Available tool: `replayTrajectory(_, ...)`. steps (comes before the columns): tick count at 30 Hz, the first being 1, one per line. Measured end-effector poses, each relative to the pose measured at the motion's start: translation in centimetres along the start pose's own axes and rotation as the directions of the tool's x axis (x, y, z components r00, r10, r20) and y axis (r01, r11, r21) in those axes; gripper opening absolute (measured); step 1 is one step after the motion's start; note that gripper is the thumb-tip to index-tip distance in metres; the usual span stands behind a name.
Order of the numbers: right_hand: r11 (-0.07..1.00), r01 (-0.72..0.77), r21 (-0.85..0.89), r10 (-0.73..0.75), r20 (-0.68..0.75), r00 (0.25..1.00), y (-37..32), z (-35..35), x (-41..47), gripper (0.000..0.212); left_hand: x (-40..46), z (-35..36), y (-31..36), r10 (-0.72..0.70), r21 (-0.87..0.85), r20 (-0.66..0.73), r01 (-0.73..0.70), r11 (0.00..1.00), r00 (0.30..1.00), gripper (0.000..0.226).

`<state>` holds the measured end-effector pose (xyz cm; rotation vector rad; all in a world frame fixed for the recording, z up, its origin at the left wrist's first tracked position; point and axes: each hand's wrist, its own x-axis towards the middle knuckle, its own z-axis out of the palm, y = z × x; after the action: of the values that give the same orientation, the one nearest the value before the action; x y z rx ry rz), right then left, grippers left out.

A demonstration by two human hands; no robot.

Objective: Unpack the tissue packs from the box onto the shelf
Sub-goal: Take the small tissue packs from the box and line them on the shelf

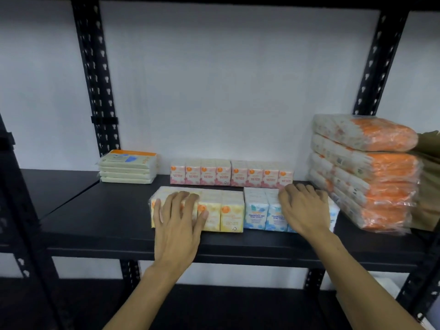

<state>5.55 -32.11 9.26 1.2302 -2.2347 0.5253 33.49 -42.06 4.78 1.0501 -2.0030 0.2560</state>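
On the black shelf (107,217) a yellow mini-tissue pack (223,210) lies near the front, and my left hand (177,225) rests on its left half with fingers spread over the top. Right beside it sits a blue mini-tissue pack (258,210); my right hand (304,210) lies on its right part, fingers reaching over the back edge. Behind them stands a row of pink mini-tissue packs (231,175). No box is in view.
A stack of white flat tissue packs (128,166) lies at the back left. A tall stack of orange-and-white tissue bundles (371,172) fills the right end, with something brown (428,167) behind it. Black perforated uprights (95,79) flank the bay. A lower shelf (214,306) sits below.
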Motion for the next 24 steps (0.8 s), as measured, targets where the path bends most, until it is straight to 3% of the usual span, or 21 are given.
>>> replayTrajectory(3, 0.999, 0.039, 0.027, -0.035, -0.146, 0.989, 0.2, -0.1, -1.6, 0.052, 0.3, 0.5, -0.1, -0.028, -0.013, 0.016, 0.028, 1.000, 0.999, 0.045)
replayTrajectory(7, 0.975, 0.097, 0.199, -0.046, -0.246, 0.968, 0.7, 0.2, -6.3, 0.045, 0.1, 0.6, 0.4, -0.038, -0.004, -0.013, 0.038, 0.999, 0.999, 0.045)
replayTrajectory(11, 0.972, 0.086, 0.220, -0.026, -0.261, 0.965, 0.8, 0.8, -9.1, 0.046, -0.2, 0.5, 0.4, -0.038, -0.022, -0.023, 0.037, 0.999, 0.999, 0.044)
replayTrajectory(16, 0.985, 0.092, 0.148, -0.056, -0.231, 0.971, 0.9, -2.4, -5.5, 0.047, -0.2, 0.5, 0.3, -0.028, -0.020, -0.034, 0.027, 0.999, 0.999, 0.046)
replayTrajectory(20, 0.980, 0.064, 0.187, -0.056, -0.049, 0.997, 0.0, -4.7, -0.4, 0.063, -0.1, 0.6, 0.3, -0.042, -0.002, -0.015, 0.042, 0.999, 0.999, 0.046)
replayTrajectory(22, 0.974, 0.033, 0.224, -0.079, 0.199, 0.977, -0.9, -4.8, 1.1, 0.068, -0.1, 0.5, 0.3, -0.036, -0.002, -0.005, 0.036, 0.999, 0.999, 0.046)
replayTrajectory(24, 0.987, -0.004, 0.161, -0.070, 0.450, 0.890, -1.6, -4.7, 1.6, 0.074, -0.1, 0.3, 0.2, -0.028, 0.003, 0.005, 0.028, 1.000, 1.000, 0.047)
